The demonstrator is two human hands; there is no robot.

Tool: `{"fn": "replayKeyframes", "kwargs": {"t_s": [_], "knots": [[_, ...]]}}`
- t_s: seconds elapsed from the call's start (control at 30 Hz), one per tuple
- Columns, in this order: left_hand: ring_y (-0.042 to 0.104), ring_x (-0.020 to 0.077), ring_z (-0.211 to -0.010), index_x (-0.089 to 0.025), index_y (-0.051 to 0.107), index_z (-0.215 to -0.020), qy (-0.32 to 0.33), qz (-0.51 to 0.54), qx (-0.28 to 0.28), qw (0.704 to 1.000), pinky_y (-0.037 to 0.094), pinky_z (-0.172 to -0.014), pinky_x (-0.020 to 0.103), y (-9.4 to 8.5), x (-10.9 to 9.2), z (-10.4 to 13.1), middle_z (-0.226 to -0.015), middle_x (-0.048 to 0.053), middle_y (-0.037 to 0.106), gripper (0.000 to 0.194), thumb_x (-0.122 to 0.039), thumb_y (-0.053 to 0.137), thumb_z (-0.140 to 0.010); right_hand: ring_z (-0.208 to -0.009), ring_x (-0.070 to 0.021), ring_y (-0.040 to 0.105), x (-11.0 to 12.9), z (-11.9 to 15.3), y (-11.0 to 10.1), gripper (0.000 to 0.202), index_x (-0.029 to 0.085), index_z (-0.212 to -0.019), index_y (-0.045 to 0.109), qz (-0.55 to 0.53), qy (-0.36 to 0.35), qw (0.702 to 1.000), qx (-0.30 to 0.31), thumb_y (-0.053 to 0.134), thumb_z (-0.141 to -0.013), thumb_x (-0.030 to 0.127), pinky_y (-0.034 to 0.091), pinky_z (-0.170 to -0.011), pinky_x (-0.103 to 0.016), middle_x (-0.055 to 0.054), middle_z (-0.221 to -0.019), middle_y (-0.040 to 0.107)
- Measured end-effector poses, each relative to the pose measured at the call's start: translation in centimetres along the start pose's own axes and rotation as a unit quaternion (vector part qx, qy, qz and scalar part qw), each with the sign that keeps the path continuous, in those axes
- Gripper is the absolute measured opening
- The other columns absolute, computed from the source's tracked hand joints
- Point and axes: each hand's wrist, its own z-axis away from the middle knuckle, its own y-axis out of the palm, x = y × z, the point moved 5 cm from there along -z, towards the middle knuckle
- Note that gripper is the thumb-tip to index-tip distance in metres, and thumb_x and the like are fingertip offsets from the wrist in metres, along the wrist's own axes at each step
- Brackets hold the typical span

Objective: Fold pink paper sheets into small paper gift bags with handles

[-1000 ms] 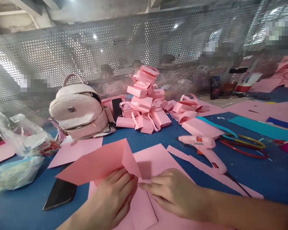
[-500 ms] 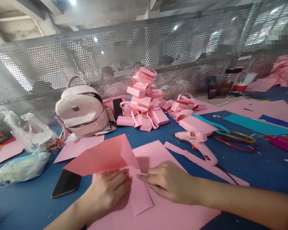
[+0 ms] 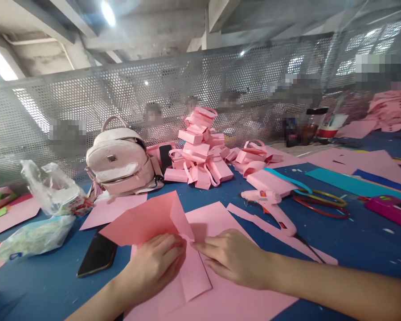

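Observation:
A folded piece of pink paper (image 3: 143, 218) stands partly raised in front of me, its lower flap lying on a larger pink sheet (image 3: 243, 301). My left hand (image 3: 158, 261) is closed on the folded paper near the base of the raised part, its fingers bent and pressed together. From the other side, my right hand (image 3: 232, 256) pinches the paper's right edge near the crease, index finger foremost. The fingertips of both hands nearly meet there. The right thumb is hidden.
A pink glue gun (image 3: 270, 207) with its cord lies right of the sheets, beside a paper strip (image 3: 307, 247). A black phone (image 3: 98, 254) lies left. Behind are a backpack (image 3: 120, 160) and stacked pink paper bags (image 3: 200, 151). A magenta tape dispenser (image 3: 389, 209) sits far right.
The camera view has tilted up slightly. My left fingers have shifted a little right along the crease, and the raised paper leans slightly differently. My right hand stays almost in place.

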Motion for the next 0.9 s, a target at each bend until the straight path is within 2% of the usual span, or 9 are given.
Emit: {"fn": "replayKeyframes", "kwargs": {"t_s": [0.17,0.4,0.67,0.8,0.9], "knots": [[0.066,0.0251,-0.111,-0.018,0.058,-0.123,0.0,0.0,0.019,1.0,0.058,-0.094,0.041,0.3,0.2,0.3,-0.126,0.01,0.068,0.026,-0.019,0.045,-0.101,-0.075,-0.0221,0.068,0.5,-0.2,-0.1,0.048,0.013,-0.144,0.048,0.038,-0.005,0.999,0.001,0.05,-0.098,0.028,0.036,-0.06,-0.033,-0.008,-0.097,0.074],[0.067,0.024,-0.105,-0.019,0.057,-0.115,-0.013,0.029,0.019,0.999,0.058,-0.091,0.04,-0.3,-0.1,-0.7,-0.119,0.01,0.07,0.023,-0.016,0.042,-0.099,-0.069,-0.0199,0.065,0.8,-0.3,0.2,0.048,0.013,-0.144,0.046,0.073,-0.017,0.997,-0.029,0.048,-0.098,0.024,0.031,-0.055,-0.034,-0.006,-0.096,0.074],[0.064,0.0248,-0.095,-0.019,0.053,-0.117,-0.018,0.057,0.001,0.998,0.058,-0.084,0.039,-0.1,0.3,-1.0,-0.108,0.01,0.067,0.032,-0.009,0.043,-0.088,-0.068,-0.0198,0.065,0.8,-0.6,-0.2,0.048,0.014,-0.141,0.048,0.038,-0.003,0.999,-0.01,0.05,-0.094,0.02,0.031,-0.057,-0.034,-0.006,-0.097,0.075],[0.063,0.025,-0.103,-0.018,0.049,-0.126,-0.017,0.062,0.003,0.998,0.055,-0.091,0.038,0.1,0.6,-1.2,-0.116,0.011,0.066,0.04,-0.009,0.043,-0.087,-0.069,-0.0202,0.066,0.8,-0.8,-0.4,0.036,0.014,-0.127,0.058,0.021,0.004,1.0,-0.001,0.05,-0.092,0.018,0.032,-0.058,-0.034,-0.005,-0.094,0.075],[0.061,0.0251,-0.112,-0.017,0.045,-0.133,-0.007,0.056,0.008,0.998,0.052,-0.098,0.039,0.0,0.6,-1.3,-0.125,0.012,0.064,0.046,-0.008,0.043,-0.088,-0.069,-0.0201,0.067,0.6,-0.9,-0.2,0.039,0.014,-0.128,0.058,0.018,0.005,1.0,0.006,0.053,-0.089,0.017,0.033,-0.059,-0.033,-0.006,-0.094,0.075]]}}
